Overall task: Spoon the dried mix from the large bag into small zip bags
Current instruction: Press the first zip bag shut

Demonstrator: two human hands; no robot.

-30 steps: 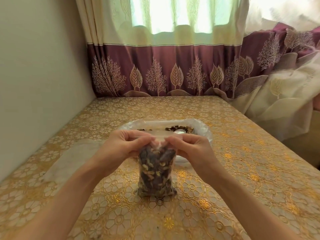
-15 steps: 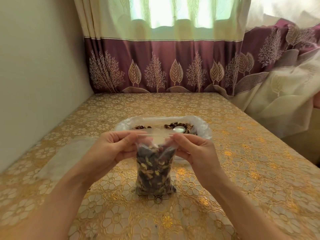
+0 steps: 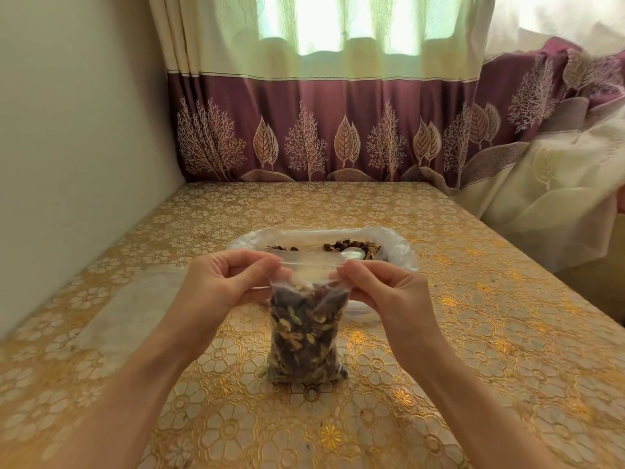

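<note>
A small zip bag (image 3: pixel 306 336) stands upright on the bench (image 3: pixel 473 350), its bottom resting on the gold floral cloth and its lower part packed with the dried mix (image 3: pixel 304 340) of dark pieces and pale green seeds. The clear top strip of the bag is stretched flat between the two hands. The left hand (image 3: pixel 220 287) pinches the left end of that strip between thumb and curled fingers; the right hand (image 3: pixel 384 289) pinches the right end in the same way. Both hands sit above the filled part of the bag, one on each side of it, with the strip running level between them.

Just behind the hands lies the large bag (image 3: pixel 399 247), its rim rolled open, with more mix inside and a pale round spoon (image 3: pixel 353 254) resting on the mix near the right side. A flat stack of clear plastic (image 3: pixel 135 299), blurred, lies on the bench to the left.

Compared with half a second ago, the hands have drawn apart along the top edge, so more of the clear strip shows between them; earlier the fingertips were close together over the bag's middle. The bag stands on the same spot.
</note>
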